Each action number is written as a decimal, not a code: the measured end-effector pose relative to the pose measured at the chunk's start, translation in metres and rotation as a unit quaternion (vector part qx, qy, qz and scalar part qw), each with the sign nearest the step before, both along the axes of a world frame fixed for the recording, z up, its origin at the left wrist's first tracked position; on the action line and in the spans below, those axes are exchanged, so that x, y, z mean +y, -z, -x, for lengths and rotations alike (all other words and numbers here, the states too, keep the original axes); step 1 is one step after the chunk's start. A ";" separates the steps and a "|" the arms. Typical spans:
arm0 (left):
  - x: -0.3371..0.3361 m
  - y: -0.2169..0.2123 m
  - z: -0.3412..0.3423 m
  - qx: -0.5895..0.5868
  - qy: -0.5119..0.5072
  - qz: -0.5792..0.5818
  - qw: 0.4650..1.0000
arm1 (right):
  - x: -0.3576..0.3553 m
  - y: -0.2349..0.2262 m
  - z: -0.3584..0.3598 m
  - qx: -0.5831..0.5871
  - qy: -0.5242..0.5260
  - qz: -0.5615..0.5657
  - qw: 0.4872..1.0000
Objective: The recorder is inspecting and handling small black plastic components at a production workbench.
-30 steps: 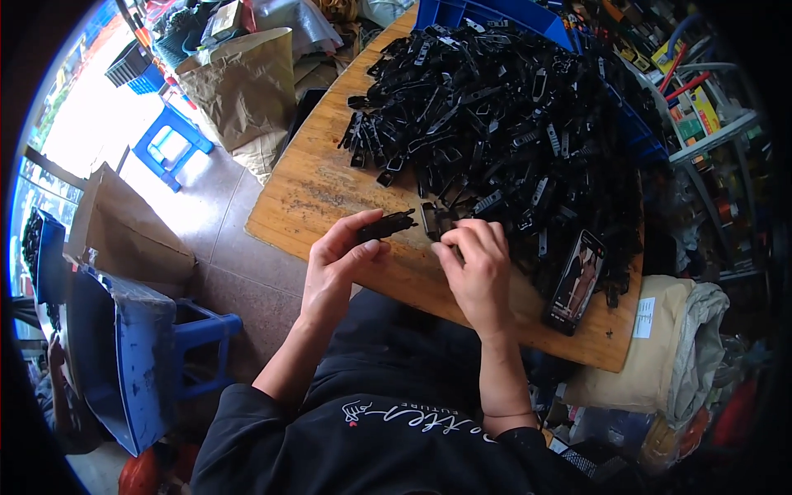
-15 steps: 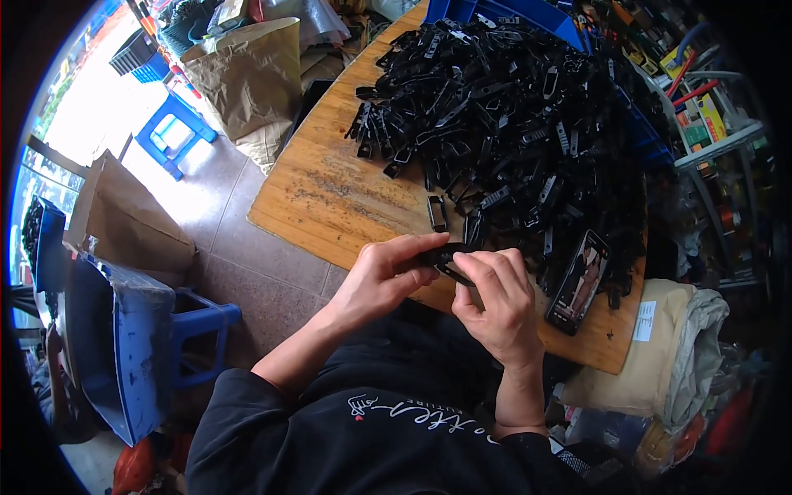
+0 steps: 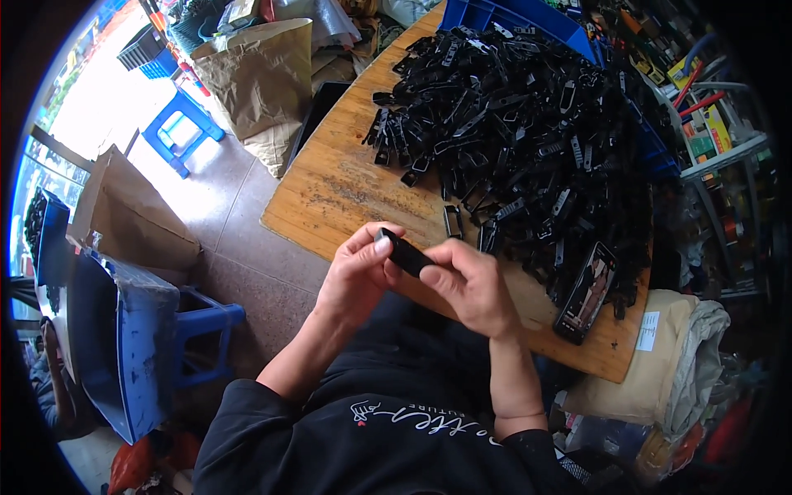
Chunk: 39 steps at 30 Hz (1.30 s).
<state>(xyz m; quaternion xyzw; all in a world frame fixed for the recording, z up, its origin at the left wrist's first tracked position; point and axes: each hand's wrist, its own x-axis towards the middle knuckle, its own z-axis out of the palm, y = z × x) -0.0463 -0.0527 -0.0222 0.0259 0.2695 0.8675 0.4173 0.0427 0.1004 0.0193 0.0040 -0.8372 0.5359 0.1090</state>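
Note:
Between my two hands, just over the near edge of the wooden table point(image 3: 305, 216), is a small oblong black plastic part point(image 3: 406, 254). My left hand point(image 3: 355, 272) is closed on its left end, the thumb pressed on top. The right end is pinched by the thumb and fingers of my right hand point(image 3: 470, 285), which is slightly blurred. Beyond them spreads a big heap of similar black parts point(image 3: 503, 124), some frame-shaped with open middles. One loose black frame point(image 3: 452, 221) lies at the heap's near edge, close to my hands.
A phone point(image 3: 586, 293) with its screen lit lies at the table's right. Blue crates point(image 3: 528, 25) border the heap. Left of the table stand a brown paper bag point(image 3: 256, 82), a blue stool point(image 3: 180, 132) and a large blue bin point(image 3: 144, 355). A crowded shelf point(image 3: 726, 153) is at the right.
Both hands have drawn back a little to the left with the black part. It now lies broad side up, its length visible between them. The view has shifted slightly.

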 end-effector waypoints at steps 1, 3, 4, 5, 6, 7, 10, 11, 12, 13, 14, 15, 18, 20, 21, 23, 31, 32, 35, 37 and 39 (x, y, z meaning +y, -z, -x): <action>-0.001 0.007 0.005 -0.012 -0.036 -0.014 0.999 | 0.005 0.000 0.015 0.066 -0.004 -0.051 0.996; 0.003 -0.002 0.013 0.012 -0.131 0.007 0.991 | 0.028 0.002 0.042 0.092 0.148 -0.379 0.909; -0.003 0.004 0.021 0.042 -0.109 -0.012 0.993 | 0.035 0.009 0.054 0.060 0.178 -0.440 0.878; -0.002 -0.003 0.022 0.044 -0.105 -0.014 0.993 | 0.038 0.011 0.060 0.028 0.208 -0.499 0.841; -0.001 -0.015 0.023 0.014 -0.080 -0.028 0.996 | 0.041 0.012 0.062 0.026 0.215 -0.501 0.838; -0.002 -0.023 0.024 -0.015 -0.060 -0.040 0.997 | 0.041 0.014 0.066 0.041 0.220 -0.520 0.824; 0.000 -0.004 0.031 0.041 -0.040 -0.055 0.997 | 0.041 0.006 0.052 0.053 0.252 -0.474 0.842; 0.004 -0.004 0.032 0.114 -0.019 -0.084 0.990 | 0.039 0.000 0.040 0.050 0.270 -0.406 0.872; 0.008 -0.009 0.026 0.190 -0.063 0.050 0.979 | 0.034 -0.010 0.027 0.000 0.257 -0.283 0.924; 0.021 -0.016 0.020 0.310 -0.096 0.147 0.935 | 0.036 -0.017 0.007 -0.054 0.207 -0.174 0.961; 0.030 -0.027 0.016 0.408 -0.069 0.161 0.896 | 0.037 -0.018 -0.012 -0.104 0.146 -0.011 0.984; 0.035 -0.035 0.013 0.503 -0.045 0.167 0.847 | 0.036 -0.018 -0.028 -0.142 0.082 0.155 0.974; 0.041 -0.023 0.004 0.529 0.083 0.101 0.839 | 0.031 -0.009 -0.063 -0.106 0.058 0.308 0.944; 0.046 -0.024 -0.013 0.477 0.137 0.122 0.860 | 0.043 -0.012 -0.091 -0.102 0.126 0.191 0.968; 0.051 -0.024 -0.020 0.431 0.157 0.155 0.875 | 0.054 -0.009 -0.107 -0.050 0.155 0.053 0.985; 0.054 -0.026 -0.029 0.387 0.182 0.186 0.884 | 0.085 -0.020 -0.138 -0.043 0.443 -0.038 0.894; 0.067 -0.025 -0.044 0.286 0.221 0.171 0.917 | 0.190 0.024 -0.221 -0.136 0.550 -0.314 0.762; 0.066 -0.026 -0.044 0.282 0.217 0.177 0.918 | 0.190 0.026 -0.222 -0.157 0.534 -0.354 0.752; 0.063 -0.025 -0.042 0.271 0.202 0.179 0.924 | 0.181 0.029 -0.223 -0.089 0.543 -0.308 0.776; 0.064 -0.024 -0.042 0.260 0.187 0.188 0.929 | 0.175 0.028 -0.227 -0.064 0.558 -0.292 0.774; 0.064 -0.023 -0.041 0.248 0.169 0.195 0.934 | 0.166 0.025 -0.225 -0.039 0.572 -0.276 0.772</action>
